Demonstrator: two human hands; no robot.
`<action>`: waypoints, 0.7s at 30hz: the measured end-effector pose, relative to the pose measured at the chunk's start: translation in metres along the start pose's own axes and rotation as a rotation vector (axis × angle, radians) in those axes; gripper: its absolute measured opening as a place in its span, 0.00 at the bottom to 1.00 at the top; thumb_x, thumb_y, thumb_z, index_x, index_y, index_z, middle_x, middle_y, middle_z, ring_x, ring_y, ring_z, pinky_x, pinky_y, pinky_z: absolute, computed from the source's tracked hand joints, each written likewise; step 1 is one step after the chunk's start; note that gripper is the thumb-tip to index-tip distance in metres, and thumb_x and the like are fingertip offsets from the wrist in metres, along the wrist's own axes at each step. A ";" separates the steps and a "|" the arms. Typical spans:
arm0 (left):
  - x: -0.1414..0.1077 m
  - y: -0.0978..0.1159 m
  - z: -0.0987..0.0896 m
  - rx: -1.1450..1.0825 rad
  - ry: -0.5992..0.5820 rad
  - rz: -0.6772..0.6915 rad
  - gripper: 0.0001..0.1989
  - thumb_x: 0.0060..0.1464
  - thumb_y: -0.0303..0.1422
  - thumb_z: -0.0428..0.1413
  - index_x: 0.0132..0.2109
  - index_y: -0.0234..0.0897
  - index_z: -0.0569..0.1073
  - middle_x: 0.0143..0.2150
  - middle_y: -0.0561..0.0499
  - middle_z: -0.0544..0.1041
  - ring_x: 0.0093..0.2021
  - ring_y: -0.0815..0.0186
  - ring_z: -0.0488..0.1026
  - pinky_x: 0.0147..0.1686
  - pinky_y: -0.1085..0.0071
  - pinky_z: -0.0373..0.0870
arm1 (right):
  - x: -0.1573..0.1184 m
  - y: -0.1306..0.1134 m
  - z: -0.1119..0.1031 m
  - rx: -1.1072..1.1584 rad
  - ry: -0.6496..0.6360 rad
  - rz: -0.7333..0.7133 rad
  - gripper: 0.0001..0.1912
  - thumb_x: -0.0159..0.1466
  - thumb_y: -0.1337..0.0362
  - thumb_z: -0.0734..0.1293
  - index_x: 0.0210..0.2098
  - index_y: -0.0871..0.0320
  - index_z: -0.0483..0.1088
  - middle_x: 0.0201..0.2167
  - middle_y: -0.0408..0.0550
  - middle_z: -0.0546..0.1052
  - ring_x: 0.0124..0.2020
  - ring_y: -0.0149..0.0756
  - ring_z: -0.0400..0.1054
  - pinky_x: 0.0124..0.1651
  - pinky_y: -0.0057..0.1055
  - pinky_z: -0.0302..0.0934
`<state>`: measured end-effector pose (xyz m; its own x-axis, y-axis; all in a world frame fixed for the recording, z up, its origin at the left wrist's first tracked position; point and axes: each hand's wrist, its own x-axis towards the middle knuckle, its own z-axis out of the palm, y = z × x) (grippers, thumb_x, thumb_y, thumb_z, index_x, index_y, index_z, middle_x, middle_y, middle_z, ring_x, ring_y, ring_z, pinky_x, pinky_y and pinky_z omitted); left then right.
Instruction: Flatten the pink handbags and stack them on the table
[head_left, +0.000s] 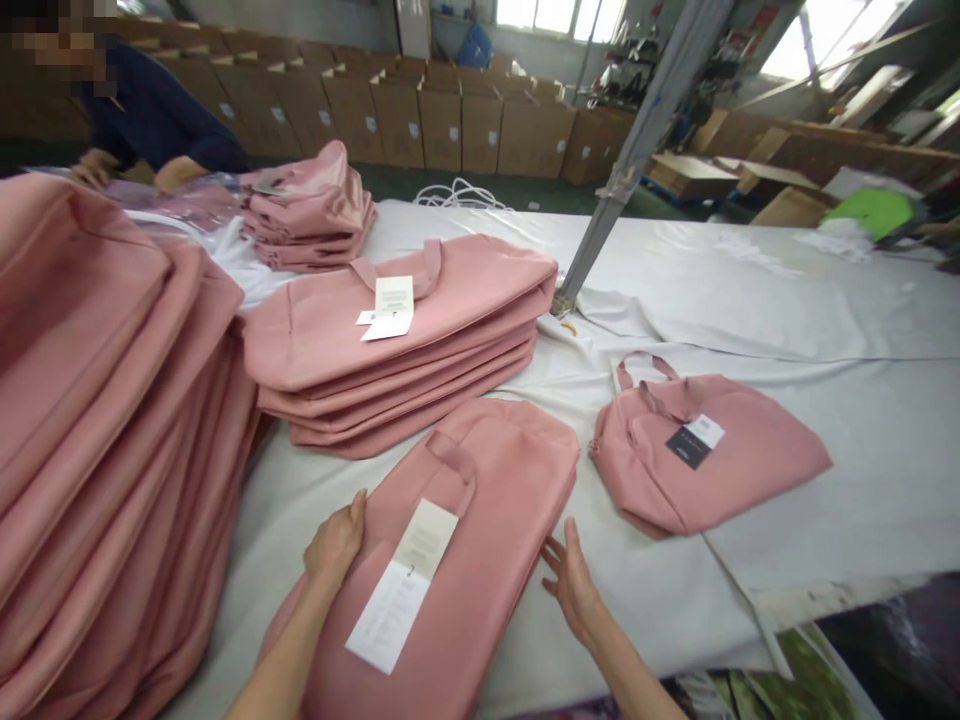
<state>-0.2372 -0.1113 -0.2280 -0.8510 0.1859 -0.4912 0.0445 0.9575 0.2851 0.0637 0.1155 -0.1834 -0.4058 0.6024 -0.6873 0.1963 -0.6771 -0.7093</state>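
A pink bag [495,480] lies flat in front of me, its short handle toward the far end. A white paper tag [401,590] rests unfolded on top of it. My left hand [335,540] is closed on the bag's left edge, with the fingertips hidden. Beside the right edge is my right hand [574,585], open, its fingers apart and close to the bag's side; whether they touch it I cannot tell. Further right sits another pink bag [742,450] with handles and a dark tag [688,447].
Behind lies a stack of pink bags [405,370]; a taller pile [112,450] fills the left. A metal post [626,170] rises from the white-covered table [750,310]. At back left, a co-worker [161,110] handles clear plastic. Cardboard boxes [397,120] line the back.
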 end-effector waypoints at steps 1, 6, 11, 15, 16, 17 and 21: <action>-0.003 0.003 0.001 -0.001 0.010 -0.002 0.46 0.54 0.61 0.24 0.48 0.33 0.74 0.46 0.30 0.74 0.52 0.37 0.68 0.49 0.46 0.64 | 0.000 -0.001 0.008 -0.032 -0.003 -0.058 0.49 0.52 0.32 0.63 0.65 0.43 0.44 0.61 0.52 0.63 0.58 0.49 0.60 0.57 0.54 0.52; -0.003 0.003 -0.001 -0.036 -0.034 0.118 0.44 0.55 0.60 0.24 0.48 0.35 0.72 0.48 0.34 0.74 0.55 0.40 0.67 0.52 0.49 0.63 | 0.017 0.016 0.021 -0.158 0.248 -0.287 0.58 0.38 0.47 0.78 0.62 0.59 0.54 0.49 0.55 0.74 0.52 0.49 0.68 0.53 0.38 0.63; 0.008 -0.008 0.005 -0.068 -0.116 0.295 0.38 0.54 0.60 0.33 0.45 0.34 0.71 0.47 0.37 0.75 0.51 0.48 0.71 0.51 0.57 0.64 | 0.035 0.032 -0.003 -0.122 0.274 -0.172 0.53 0.33 0.48 0.79 0.54 0.64 0.62 0.42 0.58 0.77 0.47 0.54 0.71 0.48 0.42 0.67; 0.012 -0.007 0.006 -0.092 -0.107 0.319 0.37 0.49 0.63 0.41 0.40 0.32 0.71 0.44 0.35 0.76 0.46 0.47 0.72 0.47 0.59 0.65 | 0.037 0.028 -0.004 -0.052 0.114 -0.102 0.42 0.34 0.47 0.78 0.44 0.63 0.67 0.39 0.60 0.78 0.43 0.56 0.73 0.44 0.44 0.70; 0.010 -0.005 0.004 -0.098 -0.092 0.322 0.36 0.49 0.63 0.42 0.40 0.32 0.70 0.44 0.35 0.76 0.46 0.48 0.72 0.46 0.59 0.65 | 0.036 0.026 -0.003 -0.023 0.037 -0.052 0.41 0.35 0.46 0.77 0.43 0.63 0.68 0.39 0.61 0.78 0.44 0.57 0.72 0.45 0.45 0.70; 0.006 -0.003 0.003 -0.105 -0.068 0.325 0.35 0.49 0.62 0.43 0.40 0.32 0.70 0.44 0.35 0.75 0.47 0.48 0.72 0.45 0.60 0.65 | 0.034 0.023 -0.004 -0.007 -0.053 0.005 0.41 0.36 0.44 0.76 0.42 0.63 0.68 0.40 0.62 0.78 0.44 0.58 0.72 0.46 0.46 0.70; -0.026 0.011 -0.011 -0.113 0.067 0.368 0.27 0.52 0.57 0.46 0.40 0.36 0.69 0.40 0.41 0.77 0.44 0.52 0.73 0.42 0.65 0.64 | 0.028 0.011 -0.009 -0.173 -0.266 0.052 0.39 0.36 0.42 0.72 0.46 0.51 0.73 0.43 0.58 0.77 0.48 0.59 0.70 0.47 0.48 0.69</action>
<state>-0.2201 -0.1079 -0.2032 -0.8214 0.4940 -0.2851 0.2987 0.7983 0.5230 0.0627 0.1290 -0.2121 -0.6057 0.4215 -0.6748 0.3625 -0.6088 -0.7057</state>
